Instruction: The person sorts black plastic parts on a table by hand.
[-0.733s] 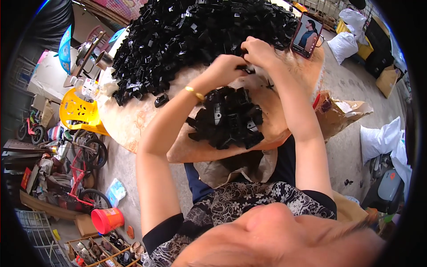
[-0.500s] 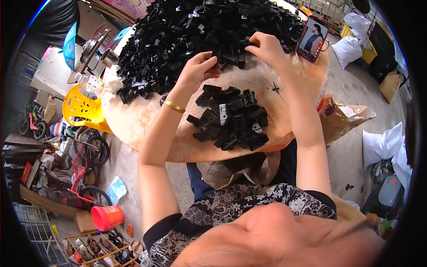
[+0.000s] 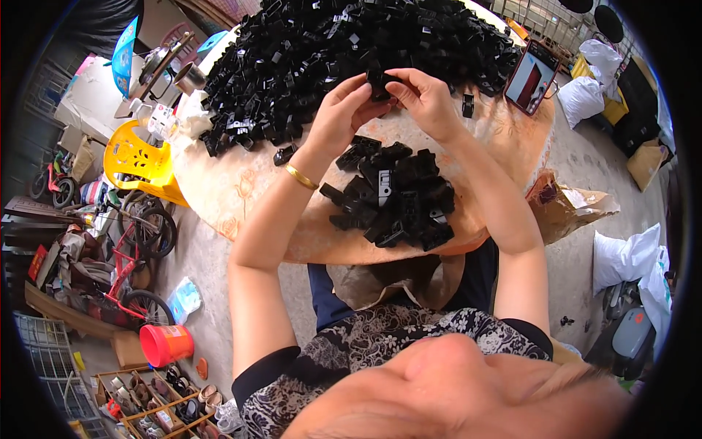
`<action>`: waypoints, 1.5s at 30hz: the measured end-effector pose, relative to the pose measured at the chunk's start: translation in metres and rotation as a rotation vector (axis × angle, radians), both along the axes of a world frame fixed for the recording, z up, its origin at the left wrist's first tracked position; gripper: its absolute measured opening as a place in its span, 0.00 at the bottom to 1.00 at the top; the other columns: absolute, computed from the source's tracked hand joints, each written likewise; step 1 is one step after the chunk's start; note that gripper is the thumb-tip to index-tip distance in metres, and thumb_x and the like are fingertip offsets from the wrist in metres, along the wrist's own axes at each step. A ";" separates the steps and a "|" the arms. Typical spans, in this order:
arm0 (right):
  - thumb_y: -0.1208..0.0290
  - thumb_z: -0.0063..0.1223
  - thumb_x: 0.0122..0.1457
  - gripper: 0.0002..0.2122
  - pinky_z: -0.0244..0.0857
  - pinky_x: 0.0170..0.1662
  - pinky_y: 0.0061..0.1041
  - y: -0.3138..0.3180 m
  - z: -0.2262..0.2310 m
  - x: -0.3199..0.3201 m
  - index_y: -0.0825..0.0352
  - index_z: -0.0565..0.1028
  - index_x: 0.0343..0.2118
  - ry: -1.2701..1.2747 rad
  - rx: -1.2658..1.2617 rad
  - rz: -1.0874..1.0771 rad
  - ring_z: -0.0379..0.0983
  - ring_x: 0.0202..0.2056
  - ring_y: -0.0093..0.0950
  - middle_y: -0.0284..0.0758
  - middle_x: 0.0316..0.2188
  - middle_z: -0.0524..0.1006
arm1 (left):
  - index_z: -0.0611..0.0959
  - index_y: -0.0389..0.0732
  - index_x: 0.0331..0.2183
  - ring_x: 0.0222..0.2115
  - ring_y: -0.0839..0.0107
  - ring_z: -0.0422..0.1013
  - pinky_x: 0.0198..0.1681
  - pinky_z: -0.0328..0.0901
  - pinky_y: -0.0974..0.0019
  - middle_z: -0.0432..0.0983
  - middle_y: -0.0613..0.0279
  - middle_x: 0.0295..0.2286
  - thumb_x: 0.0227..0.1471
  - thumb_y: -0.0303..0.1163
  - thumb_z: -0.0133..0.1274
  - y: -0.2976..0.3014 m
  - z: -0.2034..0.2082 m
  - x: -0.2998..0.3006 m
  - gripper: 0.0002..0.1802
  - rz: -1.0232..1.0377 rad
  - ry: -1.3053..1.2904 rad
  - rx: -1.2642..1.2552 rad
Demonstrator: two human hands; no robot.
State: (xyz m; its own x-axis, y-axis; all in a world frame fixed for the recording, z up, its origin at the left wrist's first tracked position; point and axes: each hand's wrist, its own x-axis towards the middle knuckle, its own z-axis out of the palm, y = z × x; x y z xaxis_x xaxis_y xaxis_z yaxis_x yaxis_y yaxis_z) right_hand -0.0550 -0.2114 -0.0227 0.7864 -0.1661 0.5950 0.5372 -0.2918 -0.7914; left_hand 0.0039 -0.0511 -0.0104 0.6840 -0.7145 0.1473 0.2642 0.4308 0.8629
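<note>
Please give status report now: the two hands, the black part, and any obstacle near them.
Left hand and right hand both pinch one small black part above the table. Big black pile behind, small pile below. Nothing between hands.

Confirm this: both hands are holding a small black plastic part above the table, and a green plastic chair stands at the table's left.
Not quite. In the head view the chair is yellow, not green. The rest holds: the left hand and right hand hold a small black part above the table.
</note>
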 end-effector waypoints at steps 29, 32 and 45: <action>0.65 0.54 0.52 0.10 0.64 0.26 0.18 -0.053 0.001 0.015 0.67 0.77 0.30 -0.011 -0.109 -0.405 0.71 0.22 0.18 0.33 0.20 0.76 | 0.70 0.30 0.44 0.30 0.75 0.72 0.33 0.68 0.75 0.75 0.55 0.32 0.52 0.24 0.48 0.004 0.011 -0.001 0.17 0.243 -0.667 0.519; 0.60 0.55 0.49 0.12 0.66 0.29 0.23 -0.092 -0.006 0.013 0.66 0.78 0.28 0.136 -0.352 -0.491 0.73 0.23 0.27 0.35 0.21 0.76 | 0.73 0.38 0.44 0.29 0.75 0.71 0.33 0.66 0.70 0.76 0.60 0.30 0.46 0.37 0.56 0.005 0.013 -0.011 0.23 0.003 -1.085 0.627; 0.69 0.49 0.42 0.11 0.66 0.41 0.29 -0.052 -0.026 0.021 0.61 0.77 0.31 0.218 -0.923 -0.413 0.71 0.35 0.34 0.36 0.28 0.75 | 0.80 0.37 0.31 0.29 0.61 0.73 0.34 0.66 0.65 0.76 0.54 0.25 0.42 0.33 0.56 -0.001 -0.020 0.045 0.13 0.577 -1.253 1.123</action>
State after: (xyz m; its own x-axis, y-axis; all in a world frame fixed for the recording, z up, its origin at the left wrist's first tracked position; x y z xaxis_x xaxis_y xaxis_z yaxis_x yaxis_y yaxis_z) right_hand -0.0339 -0.2639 -0.0491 0.8778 0.0014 0.4790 0.1294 -0.9635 -0.2344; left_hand 0.0488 -0.0522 -0.0304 0.7326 -0.5618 0.3843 -0.6770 -0.6595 0.3267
